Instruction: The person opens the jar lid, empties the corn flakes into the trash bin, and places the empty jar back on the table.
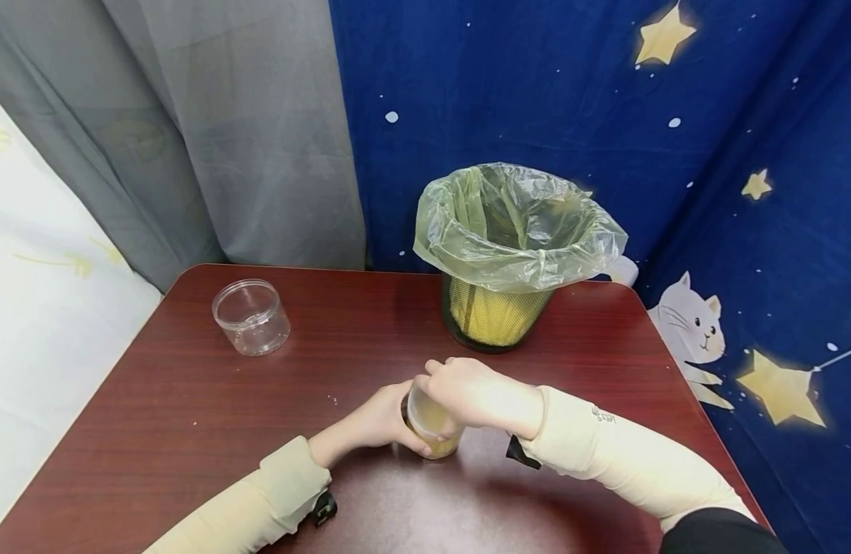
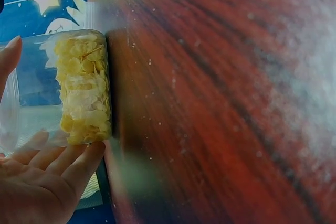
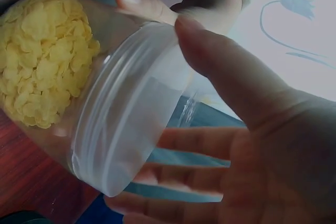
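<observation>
A clear plastic jar (image 1: 441,448), partly filled with yellow flakes (image 3: 44,59), stands on the table near its middle. My left hand (image 1: 375,419) holds the jar from the left, with the thumb on the near side and the fingers (image 2: 79,169) round the far side. From above and the right, my right hand (image 1: 475,394) grips the frosted screw lid (image 3: 139,111). Its thumb presses one side of the rim and its fingers reach round the opposite side. The lid sits on the jar's mouth. The flakes lie in the lower part of the jar.
A clear lidless jar (image 1: 254,331) stands at the back left of the dark red table (image 1: 155,431). Behind the hands, at the back right, is a mesh bin (image 1: 498,315) lined with a pale green bag (image 1: 467,258). Small crumbs lie left of the hands. Curtains hang behind the table.
</observation>
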